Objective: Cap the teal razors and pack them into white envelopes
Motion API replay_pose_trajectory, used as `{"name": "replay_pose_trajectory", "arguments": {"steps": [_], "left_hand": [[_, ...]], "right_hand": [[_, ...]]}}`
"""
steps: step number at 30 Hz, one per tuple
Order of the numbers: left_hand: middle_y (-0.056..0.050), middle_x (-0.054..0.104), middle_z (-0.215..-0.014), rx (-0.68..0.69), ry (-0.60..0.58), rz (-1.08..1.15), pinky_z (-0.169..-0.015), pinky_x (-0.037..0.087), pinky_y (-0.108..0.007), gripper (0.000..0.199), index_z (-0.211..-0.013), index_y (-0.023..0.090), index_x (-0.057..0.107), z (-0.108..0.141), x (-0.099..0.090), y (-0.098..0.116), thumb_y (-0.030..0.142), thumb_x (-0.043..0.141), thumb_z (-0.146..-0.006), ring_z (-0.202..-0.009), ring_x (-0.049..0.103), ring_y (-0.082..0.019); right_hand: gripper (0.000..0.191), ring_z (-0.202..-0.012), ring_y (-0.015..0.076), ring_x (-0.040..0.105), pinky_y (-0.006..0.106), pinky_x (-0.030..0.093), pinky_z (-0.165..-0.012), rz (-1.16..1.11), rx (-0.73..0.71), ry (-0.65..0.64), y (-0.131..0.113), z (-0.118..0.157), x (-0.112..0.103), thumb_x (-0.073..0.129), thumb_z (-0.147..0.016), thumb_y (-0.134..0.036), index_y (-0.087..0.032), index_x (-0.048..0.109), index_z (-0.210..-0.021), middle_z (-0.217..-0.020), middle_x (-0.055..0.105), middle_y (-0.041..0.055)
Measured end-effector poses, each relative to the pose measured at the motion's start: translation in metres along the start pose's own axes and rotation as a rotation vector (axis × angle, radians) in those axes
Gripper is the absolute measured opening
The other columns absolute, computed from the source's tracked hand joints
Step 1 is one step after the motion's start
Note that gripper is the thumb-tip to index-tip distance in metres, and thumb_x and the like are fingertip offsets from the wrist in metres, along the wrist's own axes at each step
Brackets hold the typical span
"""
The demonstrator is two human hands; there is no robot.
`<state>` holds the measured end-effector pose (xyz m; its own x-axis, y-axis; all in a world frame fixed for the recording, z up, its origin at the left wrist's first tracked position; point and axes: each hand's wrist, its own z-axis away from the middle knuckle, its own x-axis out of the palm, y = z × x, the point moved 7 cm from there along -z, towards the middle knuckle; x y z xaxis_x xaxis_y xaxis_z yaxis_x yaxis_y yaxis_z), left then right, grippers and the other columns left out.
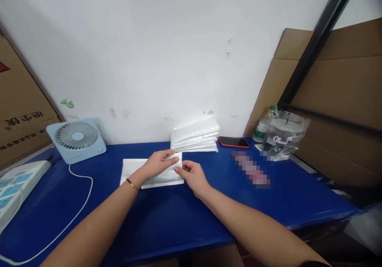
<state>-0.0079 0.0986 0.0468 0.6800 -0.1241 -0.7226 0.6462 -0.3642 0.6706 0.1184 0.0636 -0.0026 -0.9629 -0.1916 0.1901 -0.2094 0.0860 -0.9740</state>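
A white padded envelope (131, 167) lies flat on the blue table, with a shiny, bubbly-textured surface (167, 175) at its right part. My left hand (158, 164) rests across the envelope from the left, its thumb stretched toward the raised right end and its fingers partly hidden. From the right, my right hand (193, 176) pinches that end between thumb and fingers. Whether the raised end is the envelope's own flap or a separate wrapped piece, I cannot tell. Behind my hands stands a pile of similar white envelopes (195, 136).
A light blue fan (78, 139) and a white power strip (22, 189) sit at the left, with a white cable on the table. To the right are a red-edged phone (234, 142), a blurred pinkish item (252, 169), a bottle (262, 127) and a clear plastic bag (283, 135).
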Motion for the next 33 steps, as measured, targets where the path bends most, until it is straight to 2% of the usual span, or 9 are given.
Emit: {"name": "replay_pose_trajectory", "arguments": {"steps": [5,10,13,18,21,24,27,30,33], "left_hand": [[-0.001,0.069,-0.088,-0.003,-0.130,-0.390,-0.084,0.036,-0.031,0.048,-0.093,0.022,0.064,-0.046,-0.027,-0.051,0.061,0.040,-0.079,-0.089,0.059,-0.022],[-0.005,0.067,-0.107,-0.121,-0.091,-0.631,-0.090,0.028,-0.043,0.042,-0.102,0.026,0.062,-0.095,-0.045,-0.105,0.053,0.035,-0.086,-0.106,0.054,-0.027],[-0.009,0.061,-0.118,-0.103,0.002,-0.665,-0.090,0.027,-0.046,0.039,-0.105,0.025,0.061,-0.108,-0.035,-0.107,0.046,0.032,-0.089,-0.115,0.046,-0.028],[-0.012,0.055,-0.122,0.003,0.402,-0.769,-0.093,0.028,-0.047,0.038,-0.117,0.023,0.055,-0.095,-0.040,-0.081,0.041,0.039,-0.088,-0.114,0.045,-0.029],[-0.010,0.053,-0.126,0.053,0.401,-0.741,-0.094,0.033,-0.042,0.042,-0.121,0.023,0.054,-0.081,-0.039,-0.081,0.044,0.034,-0.090,-0.114,0.047,-0.026],[-0.007,0.045,-0.138,0.099,0.187,-0.714,-0.100,0.033,-0.042,0.050,-0.134,0.027,0.042,-0.072,-0.023,-0.093,0.048,0.031,-0.090,-0.124,0.042,-0.025],[-0.008,0.039,-0.143,0.065,0.110,-0.724,-0.106,0.024,-0.050,0.052,-0.137,0.026,0.037,-0.068,-0.012,-0.100,0.047,0.030,-0.091,-0.133,0.031,-0.027],[-0.014,0.031,-0.146,0.009,0.245,-0.674,-0.107,0.021,-0.054,0.058,-0.138,0.019,0.034,-0.068,-0.013,-0.087,0.050,0.034,-0.089,-0.136,0.024,-0.029],[-0.015,0.028,-0.147,0.064,0.275,-0.566,-0.108,0.020,-0.053,0.065,-0.139,0.019,0.030,-0.067,-0.004,-0.060,0.054,0.040,-0.086,-0.136,0.025,-0.028]], "right_hand": [[0.043,-0.070,0.0132,0.059,0.026,0.048,-0.065,0.014,0.169,0.010,0.018,-0.006,-0.007,0.069,-0.069,-0.040,-0.018,0.061,-0.105,-0.083,0.062,0.0020],[0.035,-0.061,0.0104,0.056,0.023,0.044,-0.057,0.075,0.180,-0.079,0.018,-0.006,-0.006,0.065,-0.073,-0.033,-0.020,0.058,-0.105,-0.076,0.058,-0.0003],[0.032,-0.059,0.0098,0.054,0.023,0.042,-0.055,0.087,0.199,-0.109,0.017,-0.005,-0.003,0.065,-0.074,-0.032,-0.020,0.058,-0.103,-0.073,0.056,-0.0014],[0.032,-0.060,0.0115,0.054,0.023,0.041,-0.055,0.135,0.154,-0.113,0.005,-0.003,-0.007,0.063,-0.075,-0.036,-0.021,0.058,-0.103,-0.072,0.055,-0.0014],[0.036,-0.061,0.0124,0.051,0.025,0.041,-0.057,0.282,-0.040,0.090,-0.030,-0.017,-0.046,0.063,-0.073,-0.039,-0.020,0.059,-0.104,-0.075,0.054,-0.0003],[0.041,-0.078,0.0167,0.054,0.028,0.045,-0.069,0.441,-0.274,0.483,-0.080,-0.040,-0.118,0.057,-0.076,-0.043,-0.021,0.056,-0.111,-0.095,0.057,0.0056],[0.051,-0.092,0.0215,0.054,0.033,0.044,-0.082,0.651,-0.280,0.818,-0.112,-0.068,-0.184,0.056,-0.074,-0.051,-0.018,0.057,-0.113,-0.121,0.048,0.0131],[0.046,-0.093,0.0263,0.055,0.035,0.044,-0.078,0.725,-0.042,0.731,-0.109,-0.110,-0.212,0.059,-0.068,-0.056,-0.015,0.066,-0.088,-0.109,0.056,0.0166],[0.033,-0.082,0.0252,0.058,0.034,0.045,-0.070,0.739,-0.006,0.581,-0.111,-0.133,-0.205,0.066,-0.063,-0.046,-0.015,0.064,-0.073,-0.085,0.063,0.0115]]}}
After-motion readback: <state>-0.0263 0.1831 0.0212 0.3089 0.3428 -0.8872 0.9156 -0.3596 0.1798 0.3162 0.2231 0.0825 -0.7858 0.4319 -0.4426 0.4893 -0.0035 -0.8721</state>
